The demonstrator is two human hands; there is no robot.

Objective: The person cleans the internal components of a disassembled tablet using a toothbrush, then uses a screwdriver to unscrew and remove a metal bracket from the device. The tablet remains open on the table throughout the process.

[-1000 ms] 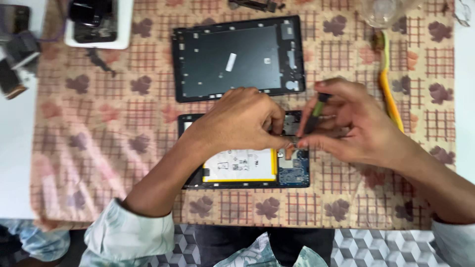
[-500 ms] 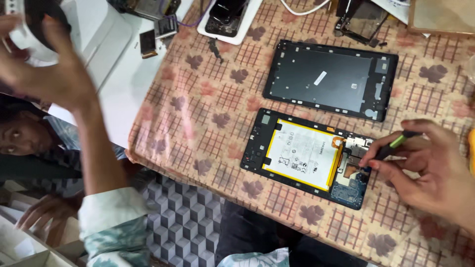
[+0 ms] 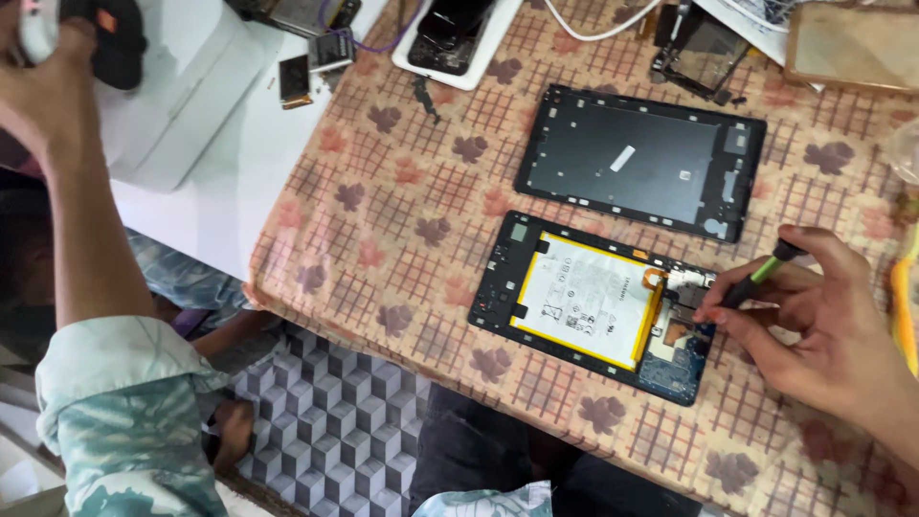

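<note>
The right hand [image 3: 823, 321] pinches a green-tipped screwdriver [image 3: 751, 278] over the opened tablet [image 3: 593, 306] on the desk [image 3: 402, 220]; at ten o'clock, the raised left hand [image 3: 48, 91] grips something dark — unclear what.

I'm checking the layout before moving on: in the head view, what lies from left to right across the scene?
Raised left hand → white box → opened tablet with its yellow-edged battery → right hand holding a green-handled screwdriver → yellow tool at the right edge.
</note>
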